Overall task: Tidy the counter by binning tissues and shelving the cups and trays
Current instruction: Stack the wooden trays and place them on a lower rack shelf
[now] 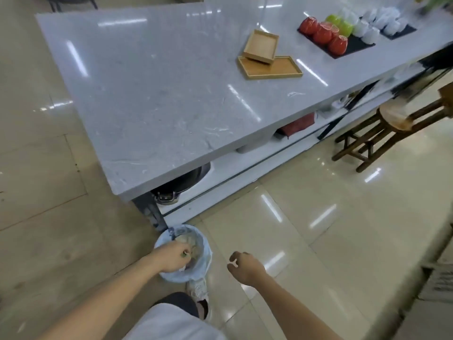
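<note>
My left hand [172, 257] is down over the small bin [204, 244] lined with a pale blue bag, on the floor at the counter's corner. Its fingers are curled, and a white scrap of tissue [182, 267] peeks out under the palm. My right hand [245, 267] hangs to the right of the bin, loosely closed with nothing in it. On the grey counter [152, 94] lie two wooden trays, the small one [261, 46] resting partly on the long one [279, 68]. Further right, red cups [321, 33], green cups [342, 24] and white cups [370, 30] stand on black mats.
Under the counter a low white shelf [235, 165] holds a black pan [181, 182], a red item [297, 125] and other things. Wooden stools [392, 121] stand at the right. My shoe [198, 290] is just behind the bin. The floor is glossy tile.
</note>
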